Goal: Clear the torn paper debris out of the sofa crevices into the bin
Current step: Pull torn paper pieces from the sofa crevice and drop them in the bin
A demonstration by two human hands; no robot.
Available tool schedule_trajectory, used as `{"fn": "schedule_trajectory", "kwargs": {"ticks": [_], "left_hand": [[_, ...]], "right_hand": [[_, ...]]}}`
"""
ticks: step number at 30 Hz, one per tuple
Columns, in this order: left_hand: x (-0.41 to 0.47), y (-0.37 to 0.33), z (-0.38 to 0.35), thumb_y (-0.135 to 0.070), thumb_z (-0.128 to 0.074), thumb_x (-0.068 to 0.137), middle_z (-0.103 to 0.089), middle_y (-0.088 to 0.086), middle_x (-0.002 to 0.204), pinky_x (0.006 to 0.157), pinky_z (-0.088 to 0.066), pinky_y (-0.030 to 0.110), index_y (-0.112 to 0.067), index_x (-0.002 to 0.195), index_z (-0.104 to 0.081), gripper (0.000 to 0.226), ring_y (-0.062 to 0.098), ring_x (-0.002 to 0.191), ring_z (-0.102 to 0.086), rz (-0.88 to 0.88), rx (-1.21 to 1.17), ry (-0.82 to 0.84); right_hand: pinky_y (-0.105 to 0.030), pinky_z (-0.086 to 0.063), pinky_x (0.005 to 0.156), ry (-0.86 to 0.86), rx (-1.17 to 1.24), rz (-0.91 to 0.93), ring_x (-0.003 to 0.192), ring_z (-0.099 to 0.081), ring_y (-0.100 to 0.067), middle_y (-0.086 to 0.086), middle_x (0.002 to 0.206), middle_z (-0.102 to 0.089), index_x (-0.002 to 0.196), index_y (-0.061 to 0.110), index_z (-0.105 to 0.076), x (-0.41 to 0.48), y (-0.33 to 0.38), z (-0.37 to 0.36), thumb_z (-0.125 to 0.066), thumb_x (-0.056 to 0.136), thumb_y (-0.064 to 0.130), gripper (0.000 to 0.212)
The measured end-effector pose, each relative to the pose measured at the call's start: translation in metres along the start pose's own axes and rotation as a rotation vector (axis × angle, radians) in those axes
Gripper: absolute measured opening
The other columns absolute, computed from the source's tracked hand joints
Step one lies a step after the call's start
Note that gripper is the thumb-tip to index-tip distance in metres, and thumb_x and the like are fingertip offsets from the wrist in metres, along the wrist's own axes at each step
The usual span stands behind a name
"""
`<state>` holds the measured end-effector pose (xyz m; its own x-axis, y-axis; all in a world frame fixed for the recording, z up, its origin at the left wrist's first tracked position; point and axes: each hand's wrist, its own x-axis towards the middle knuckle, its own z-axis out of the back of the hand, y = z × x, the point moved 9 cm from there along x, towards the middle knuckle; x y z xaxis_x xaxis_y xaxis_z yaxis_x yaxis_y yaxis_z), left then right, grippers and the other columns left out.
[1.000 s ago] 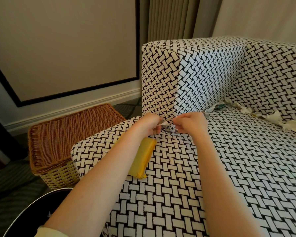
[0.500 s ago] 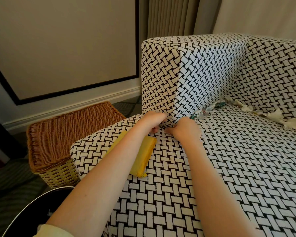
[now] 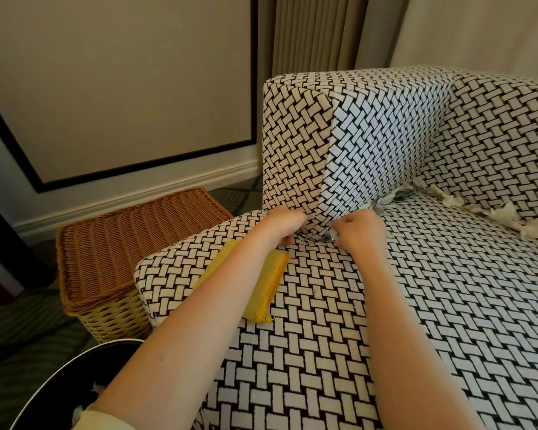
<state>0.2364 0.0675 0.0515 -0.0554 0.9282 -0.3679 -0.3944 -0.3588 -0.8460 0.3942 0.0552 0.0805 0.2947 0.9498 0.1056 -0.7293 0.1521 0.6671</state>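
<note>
Beige panelled wall (image 3: 121, 72), pleated curtain (image 3: 317, 35) — wicker hamper (image 3: 131, 243) below.

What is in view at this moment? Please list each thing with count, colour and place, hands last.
sofa: one, black-and-white woven pattern, filling the right and centre.
torn paper debris: several scraps, cream, in the crevice below the backrest at the far right.
printed scraps: a few, silvery and green, in the crevice along the armrest base.
yellow pouch: one, yellow, lying on the seat under the left forearm.
wicker basket: one, brown lid over paler sides, on the floor left of the sofa.
bin: one, black, bottom left, pale scraps inside.
curtain: one, beige, behind the sofa.
left hand: at the armrest's front corner, fingers curled.
right hand: beside it, pinching a white scrap.
</note>
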Motion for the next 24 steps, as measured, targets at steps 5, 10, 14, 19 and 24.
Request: {"fn": "schedule_trajectory", "kwargs": {"ticks": [5, 10, 14, 19, 24], "left_hand": [[-0.002, -0.004, -0.005, -0.02, -0.05, 0.091, -0.044, 0.003, 0.066, 0.054, -0.037, 0.024, -0.002, 0.124, -0.049, 0.038, 0.012, 0.052, -0.038, -0.039, 0.096, 0.017], [-0.004, -0.002, -0.004, -0.023, -0.049, 0.092, -0.039, 0.002, 0.062, 0.06, -0.038, 0.026, -0.007, 0.121, -0.056, 0.034, 0.013, 0.052, -0.036, -0.01, 0.033, 0.043], [-0.01, -0.005, -0.007, -0.018, -0.049, 0.092, -0.038, 0.001, 0.058, 0.06, -0.037, 0.026, -0.008, 0.117, -0.057, 0.028, 0.013, 0.052, -0.035, -0.023, 0.072, 0.082], [-0.016, -0.012, -0.023, -0.017, -0.052, 0.091, -0.038, 0.0, 0.061, 0.064, -0.038, 0.027, -0.006, 0.119, -0.055, 0.031, 0.013, 0.054, -0.036, -0.055, 0.116, 0.154], [-0.024, -0.029, -0.031, -0.021, -0.051, 0.093, -0.054, 0.001, 0.078, 0.063, -0.039, 0.021, -0.007, 0.111, -0.059, 0.024, 0.014, 0.068, -0.05, -0.257, 0.432, 0.08]], "right_hand": [[-0.033, -0.051, 0.062, -0.054, 0.144, -0.012, 0.075, -0.068, -0.031, -0.014, 0.076, -0.07, 0.085, 0.005, -0.071, 0.0, 0.002, 0.016, -0.058, 0.088, 0.022, 0.022], [-0.045, -0.054, 0.076, -0.055, 0.283, 0.009, 0.073, -0.065, -0.031, -0.005, 0.072, -0.066, 0.089, 0.006, -0.072, 0.001, 0.004, 0.026, -0.059, 0.088, 0.018, 0.018], [-0.032, -0.052, 0.062, -0.036, 0.28, 0.0, 0.063, -0.058, -0.019, 0.0, 0.08, -0.063, 0.096, 0.007, -0.068, 0.003, 0.004, 0.028, -0.05, 0.092, 0.011, 0.019], [-0.027, -0.055, 0.068, -0.014, 0.523, -0.117, 0.071, -0.062, -0.016, -0.009, 0.087, -0.064, 0.102, -0.001, -0.056, 0.0, -0.005, 0.024, -0.044, 0.093, -0.001, 0.015], [-0.029, -0.055, 0.064, 0.029, 0.636, -0.196, 0.06, -0.055, -0.012, -0.006, 0.082, -0.054, 0.11, 0.002, -0.053, 0.001, -0.013, 0.019, -0.04, 0.094, -0.001, 0.02]]}}
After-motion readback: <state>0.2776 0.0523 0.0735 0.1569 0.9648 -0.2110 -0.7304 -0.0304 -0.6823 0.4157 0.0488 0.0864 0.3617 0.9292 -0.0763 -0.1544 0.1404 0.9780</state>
